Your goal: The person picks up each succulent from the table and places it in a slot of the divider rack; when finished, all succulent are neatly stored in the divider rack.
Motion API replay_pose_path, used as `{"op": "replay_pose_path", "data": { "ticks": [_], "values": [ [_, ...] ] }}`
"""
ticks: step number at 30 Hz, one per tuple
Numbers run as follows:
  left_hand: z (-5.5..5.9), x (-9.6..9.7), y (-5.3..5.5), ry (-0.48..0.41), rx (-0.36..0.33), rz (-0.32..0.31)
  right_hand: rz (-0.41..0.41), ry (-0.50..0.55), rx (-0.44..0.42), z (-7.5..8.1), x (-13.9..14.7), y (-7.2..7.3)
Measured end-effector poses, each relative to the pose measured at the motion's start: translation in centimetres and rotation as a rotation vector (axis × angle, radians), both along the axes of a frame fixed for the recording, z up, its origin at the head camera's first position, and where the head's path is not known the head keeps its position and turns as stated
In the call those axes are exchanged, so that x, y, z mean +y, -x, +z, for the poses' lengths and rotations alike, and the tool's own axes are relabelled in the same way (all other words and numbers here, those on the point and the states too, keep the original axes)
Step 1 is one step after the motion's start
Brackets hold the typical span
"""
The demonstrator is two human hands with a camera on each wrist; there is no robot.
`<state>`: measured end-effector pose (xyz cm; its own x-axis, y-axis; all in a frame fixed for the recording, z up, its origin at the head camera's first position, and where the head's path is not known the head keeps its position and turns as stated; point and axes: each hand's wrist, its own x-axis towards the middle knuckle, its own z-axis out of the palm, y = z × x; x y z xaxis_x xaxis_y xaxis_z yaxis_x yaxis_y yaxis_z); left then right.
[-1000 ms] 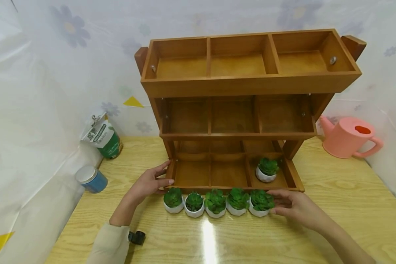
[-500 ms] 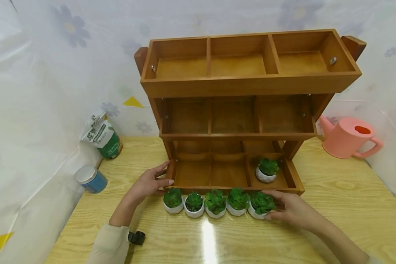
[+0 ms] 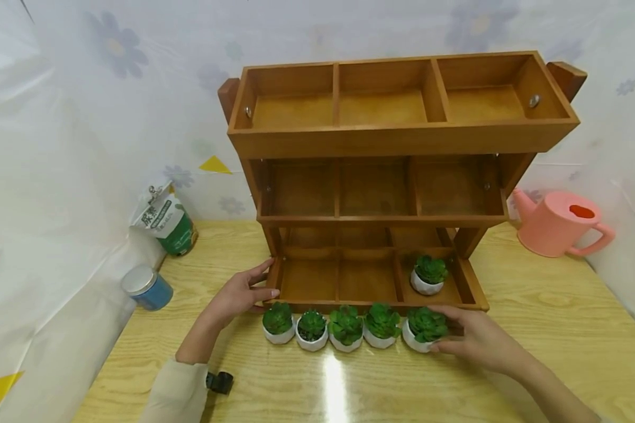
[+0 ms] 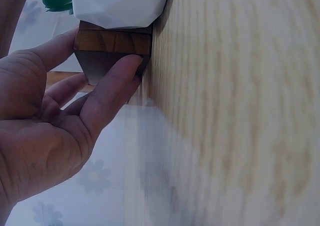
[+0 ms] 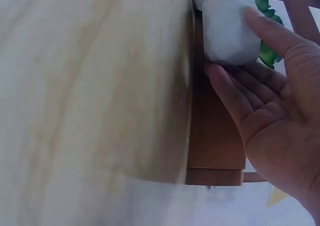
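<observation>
In the head view my right hand (image 3: 476, 341) grips the rightmost potted succulent (image 3: 425, 325), thumb on the near side of its white pot. In the right wrist view the faceted white pot (image 5: 230, 33) sits between thumb and fingers, close over the table. My left hand (image 3: 243, 292) holds the front left corner of the wooden plant shelf (image 3: 391, 140). The left wrist view has its fingers around that brown corner (image 4: 117, 42), just beside a white pot (image 4: 120, 6). Several potted succulents (image 3: 346, 326) stand in a row along the shelf's front edge.
Another potted succulent (image 3: 427, 275) stands in the bottom tier's right compartment. A pink watering can (image 3: 552, 220) is at the right, a green and white pouch (image 3: 171, 226) and a blue jar (image 3: 150, 289) at the left. The upper tiers overhang the bottom one.
My right hand has closed around the rightmost potted succulent and moved it slightly right, opening a gap from its neighbour. My left hand stays on the shelf corner.
</observation>
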<state>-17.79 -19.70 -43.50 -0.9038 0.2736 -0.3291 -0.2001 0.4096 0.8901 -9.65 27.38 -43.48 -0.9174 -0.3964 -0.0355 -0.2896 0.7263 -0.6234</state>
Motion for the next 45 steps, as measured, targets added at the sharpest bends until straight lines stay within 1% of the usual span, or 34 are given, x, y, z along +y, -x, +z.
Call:
{"op": "replay_pose_path", "data": {
  "ticks": [4,6,8,10,15,19,24,25,27,30,32,38,45],
  "values": [
    [-0.1,-0.1,0.0,-0.002,0.0,0.001,0.003,0.016,0.018,0.6,0.2,0.0],
    [-0.1,-0.1,0.0,-0.001,0.002,-0.001,0.016,0.026,0.031,1.0,0.2,0.1],
    [0.0,-0.1,0.0,-0.001,0.001,0.002,0.026,0.032,0.049,1.4,0.1,0.2],
    [0.0,-0.1,-0.1,-0.003,0.005,-0.01,0.029,0.026,0.076,1.8,-0.1,0.4],
    [0.1,-0.2,-0.1,-0.008,0.013,-0.025,-0.006,-0.021,0.131,2.8,-0.5,0.7],
    [0.2,-0.1,-0.1,-0.006,0.011,-0.013,-0.034,-0.002,0.134,3.6,-0.9,1.1],
    [0.1,0.0,-0.1,-0.008,0.009,-0.007,-0.051,0.038,0.106,4.5,-1.7,1.8],
    [0.1,0.0,-0.1,-0.009,0.004,0.0,-0.052,0.042,0.101,4.6,-1.9,2.0],
    [0.1,-0.1,-0.1,-0.005,0.009,-0.009,-0.054,0.049,0.1,4.5,-2.2,2.3],
    [0.2,-0.1,0.0,-0.002,0.007,-0.006,-0.065,0.037,0.12,4.4,-2.6,2.9],
    [0.3,-0.1,0.0,0.0,0.013,-0.015,-0.072,0.041,0.125,4.3,-3.0,3.3],
    [0.4,0.0,0.0,0.0,0.017,-0.021,-0.086,0.07,0.102,4.0,-4.0,4.6],
    [0.5,0.0,-0.2,-0.002,0.017,-0.016,-0.103,0.056,0.082,3.5,-5.0,5.9]
  ]
}}
